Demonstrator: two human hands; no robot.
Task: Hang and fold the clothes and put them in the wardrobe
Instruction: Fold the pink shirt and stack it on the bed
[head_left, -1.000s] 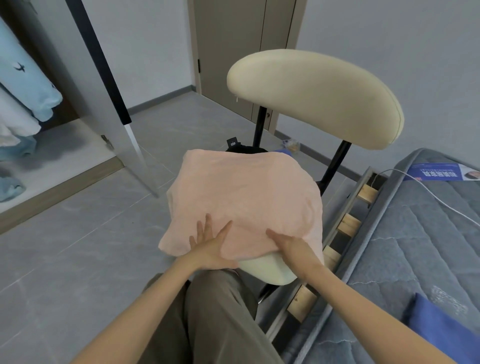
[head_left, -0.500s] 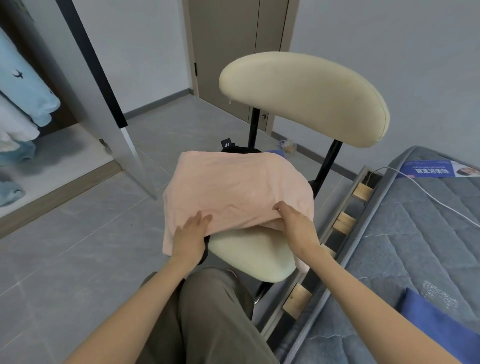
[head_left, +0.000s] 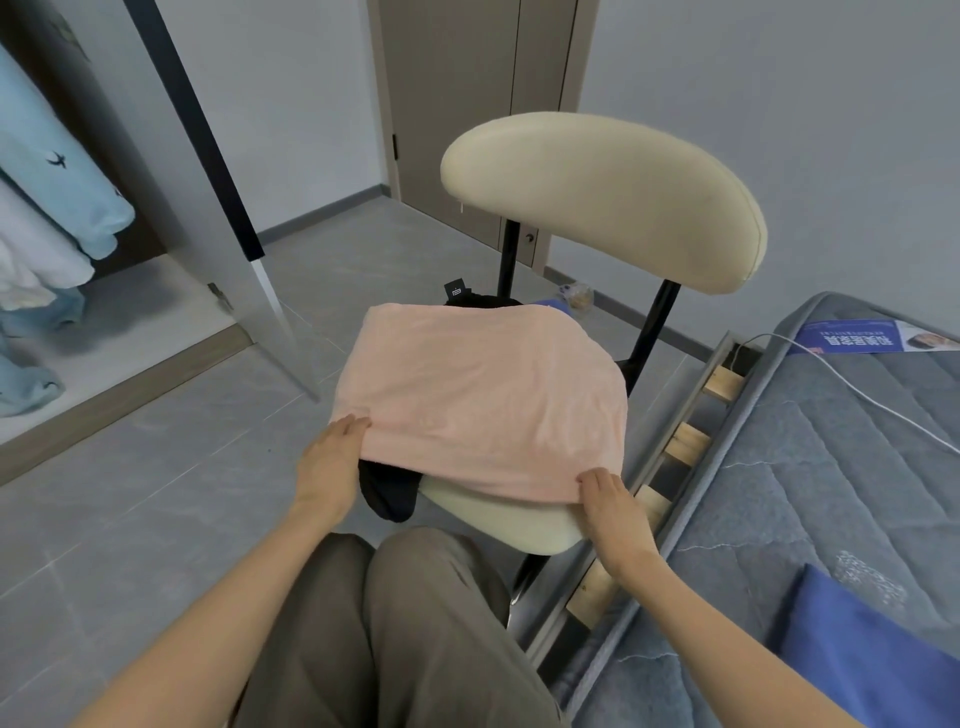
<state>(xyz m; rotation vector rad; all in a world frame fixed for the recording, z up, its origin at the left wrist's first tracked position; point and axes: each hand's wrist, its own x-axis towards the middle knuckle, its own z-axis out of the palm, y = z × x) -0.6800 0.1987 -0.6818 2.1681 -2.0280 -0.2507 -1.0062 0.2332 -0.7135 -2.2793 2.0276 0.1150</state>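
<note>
Folded pink garment (head_left: 483, 395) sits on the chair seat (head_left: 498, 525), over dark clothes (head_left: 389, 493). Left hand (head_left: 330, 467) and right hand (head_left: 615, 512) each grasp a near corner, probably to lift it flat with the fold intact, then move it to the wardrobe (head_left: 135, 322).

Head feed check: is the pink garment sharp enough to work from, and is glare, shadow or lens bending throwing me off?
Head view: soft, even light, no glare; the pink garment is sharp at centre; the hanging clothes at the left edge look softer; wide-angle bending tilts the wardrobe door; a faint shadow lies on the wardrobe floor beneath them.
</note>
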